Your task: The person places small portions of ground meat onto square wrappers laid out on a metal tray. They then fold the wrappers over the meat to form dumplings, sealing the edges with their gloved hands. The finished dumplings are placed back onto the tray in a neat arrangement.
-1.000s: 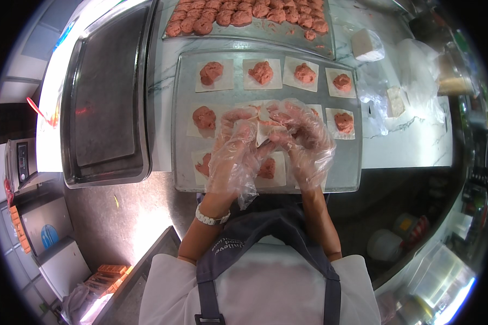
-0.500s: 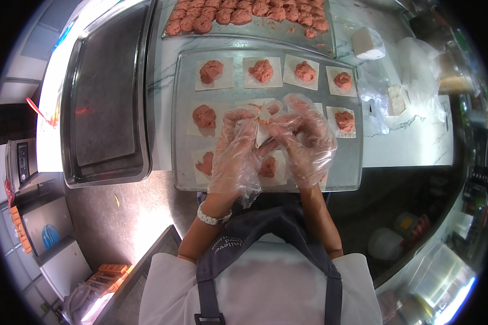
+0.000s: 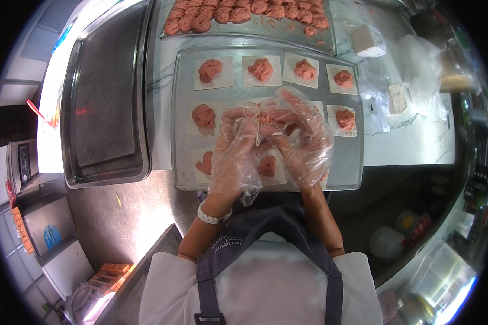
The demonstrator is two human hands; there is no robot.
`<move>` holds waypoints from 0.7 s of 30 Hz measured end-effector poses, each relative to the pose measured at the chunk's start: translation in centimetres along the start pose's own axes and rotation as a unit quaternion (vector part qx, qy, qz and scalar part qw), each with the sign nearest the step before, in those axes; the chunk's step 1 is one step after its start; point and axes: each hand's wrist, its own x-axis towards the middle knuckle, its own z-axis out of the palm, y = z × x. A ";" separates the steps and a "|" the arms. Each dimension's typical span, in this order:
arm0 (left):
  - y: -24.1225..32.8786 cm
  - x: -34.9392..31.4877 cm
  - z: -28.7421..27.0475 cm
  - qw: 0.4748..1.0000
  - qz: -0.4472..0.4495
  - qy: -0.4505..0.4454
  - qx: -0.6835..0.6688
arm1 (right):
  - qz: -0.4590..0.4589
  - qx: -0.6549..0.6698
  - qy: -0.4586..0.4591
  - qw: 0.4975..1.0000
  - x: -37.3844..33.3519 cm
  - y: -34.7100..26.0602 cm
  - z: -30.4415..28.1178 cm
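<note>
Both my hands wear loose clear plastic gloves and meet over the middle of a metal baking tray [image 3: 181,108]. My left hand [image 3: 236,151] and my right hand [image 3: 301,143] pinch one square wrapper with pink meat filling [image 3: 263,120] between their fingertips, folding it just above the tray. Around them lie flat white wrappers, each with a lump of pink filling: one at the tray's back left [image 3: 210,70], one at the left [image 3: 203,115], one at the right [image 3: 344,119] and one below my hands [image 3: 267,167].
A second tray [image 3: 244,30] with several pink meat portions stands behind the first. A dark empty tray [image 3: 103,92] sits to the left. Stacks of white wrappers in plastic [image 3: 398,97] lie to the right on the marble counter [image 3: 417,141]. Containers stand low at the right.
My hands have stayed over the tray's middle; the fingers have closed in more tightly around the wrapper between them.
</note>
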 end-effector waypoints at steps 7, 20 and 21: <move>-0.1 -0.2 0.0 1.000 -0.020 0.002 -0.006 | 0.017 0.016 -0.004 1.000 -0.1 -0.4 0.1; -0.5 -0.1 -0.4 0.999 -0.032 -0.002 0.016 | 0.031 0.045 0.029 0.998 -0.6 0.0 0.4; -0.4 0.0 -0.3 0.999 -0.033 -0.005 -0.006 | 0.045 0.055 0.040 0.997 -0.7 0.1 0.4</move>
